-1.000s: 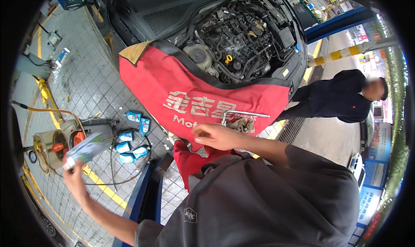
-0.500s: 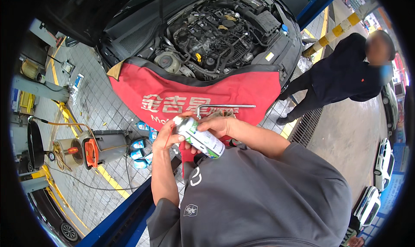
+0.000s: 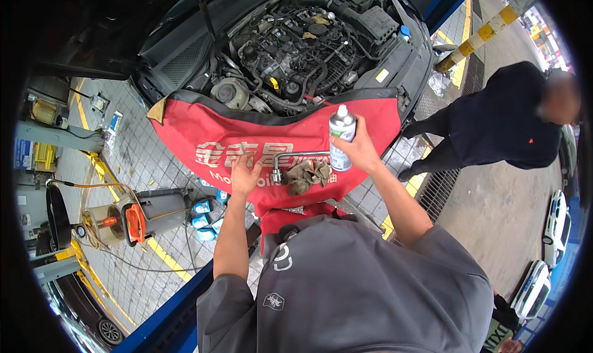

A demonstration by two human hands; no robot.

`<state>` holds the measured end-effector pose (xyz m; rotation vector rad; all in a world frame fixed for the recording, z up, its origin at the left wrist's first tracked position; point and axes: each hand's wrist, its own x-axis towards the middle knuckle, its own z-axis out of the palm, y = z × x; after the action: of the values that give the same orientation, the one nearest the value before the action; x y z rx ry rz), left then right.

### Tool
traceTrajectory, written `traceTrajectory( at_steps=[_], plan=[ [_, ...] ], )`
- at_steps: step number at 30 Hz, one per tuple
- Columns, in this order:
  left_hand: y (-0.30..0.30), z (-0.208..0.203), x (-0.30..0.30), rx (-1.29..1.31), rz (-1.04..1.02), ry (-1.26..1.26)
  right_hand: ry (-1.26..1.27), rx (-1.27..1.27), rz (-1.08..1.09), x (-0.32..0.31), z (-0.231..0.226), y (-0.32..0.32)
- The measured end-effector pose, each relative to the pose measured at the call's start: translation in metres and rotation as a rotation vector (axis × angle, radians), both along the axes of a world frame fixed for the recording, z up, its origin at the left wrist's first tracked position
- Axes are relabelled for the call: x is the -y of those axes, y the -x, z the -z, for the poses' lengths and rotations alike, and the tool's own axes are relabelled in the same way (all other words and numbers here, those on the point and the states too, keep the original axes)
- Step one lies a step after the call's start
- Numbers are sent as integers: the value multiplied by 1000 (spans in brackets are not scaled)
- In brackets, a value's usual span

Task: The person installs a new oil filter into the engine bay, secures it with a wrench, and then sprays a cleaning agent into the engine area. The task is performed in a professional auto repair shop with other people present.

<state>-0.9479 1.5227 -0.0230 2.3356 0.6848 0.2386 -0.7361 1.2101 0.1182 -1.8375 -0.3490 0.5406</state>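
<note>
A white and green spray can (image 3: 341, 144) stands upright in my right hand (image 3: 363, 148), whose fingers wrap round it. From its white nozzle a thin red straw (image 3: 317, 98) points up and left, toward the engine bay's front edge. My left hand (image 3: 246, 172) lies with fingers stretched out on the red fender cover (image 3: 185, 127) and holds nothing. Between my hands rests an L-shaped socket wrench (image 3: 276, 166), its socket end close to my left hand. Against the wrench, left of the can, lies a crumpled grey-brown rag (image 3: 302, 179).
The car's engine (image 3: 302, 50) is exposed under the raised hood (image 3: 68, 38). A person in dark clothes (image 3: 506, 118) stands to the right, near a yellow-and-white post (image 3: 479, 39). At left are a fluid extractor tank (image 3: 102, 223), a grey bin (image 3: 162, 208) and several blue-white bottles (image 3: 202, 220).
The can was held in both hands close to my body. My left hand has let go and moved onto the cover, while my right hand carried the can forward and right, turning it upright.
</note>
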Motion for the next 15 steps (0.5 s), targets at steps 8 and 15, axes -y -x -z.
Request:
traceTrajectory(
  at_steps=[8,15],
  plan=[
    [-15,39,-26,-8,74,-503,159,137,-4,-33,78,-26],
    [-15,43,-25,-18,110,-500,358,191,11,-97,122,-59]
  ],
)
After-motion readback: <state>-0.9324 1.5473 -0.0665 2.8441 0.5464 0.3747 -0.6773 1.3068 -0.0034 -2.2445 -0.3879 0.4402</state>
